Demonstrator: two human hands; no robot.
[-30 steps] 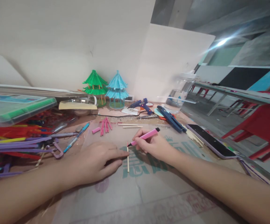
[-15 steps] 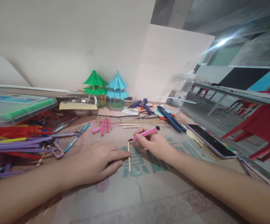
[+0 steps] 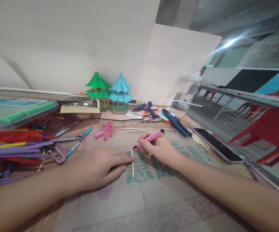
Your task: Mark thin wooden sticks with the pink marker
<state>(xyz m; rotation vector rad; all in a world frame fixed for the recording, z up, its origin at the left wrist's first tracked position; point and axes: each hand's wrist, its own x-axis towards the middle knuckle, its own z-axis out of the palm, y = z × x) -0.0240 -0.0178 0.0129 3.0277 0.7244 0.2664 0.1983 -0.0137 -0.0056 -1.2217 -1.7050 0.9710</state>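
Note:
My right hand (image 3: 159,150) grips a pink marker (image 3: 153,136) with a black end. The marker's dark tip is at the upper end of a thin pale wooden stick (image 3: 133,170), which lies upright in view on the sheet. My left hand (image 3: 100,167) rests on the sheet, fingers stretched out, its index fingertip on the stick from the left. Farther back lie several pink-coloured sticks (image 3: 109,130) beside a pink marker cap (image 3: 99,134). Two plain sticks (image 3: 132,129) lie just beyond my right hand.
A translucent printed sheet (image 3: 120,206) covers the work surface. Green (image 3: 97,84) and blue (image 3: 120,87) pagoda models stand behind, with a glue gun (image 3: 146,109), blue cutters (image 3: 175,123) and a water container (image 3: 184,96). A phone (image 3: 216,145) lies right; coloured craft stems (image 3: 18,145) crowd the left.
The marker tip has dropped slightly, from just above the stick's upper end to its side. The left hand stays on the stick; the view has shifted very slightly.

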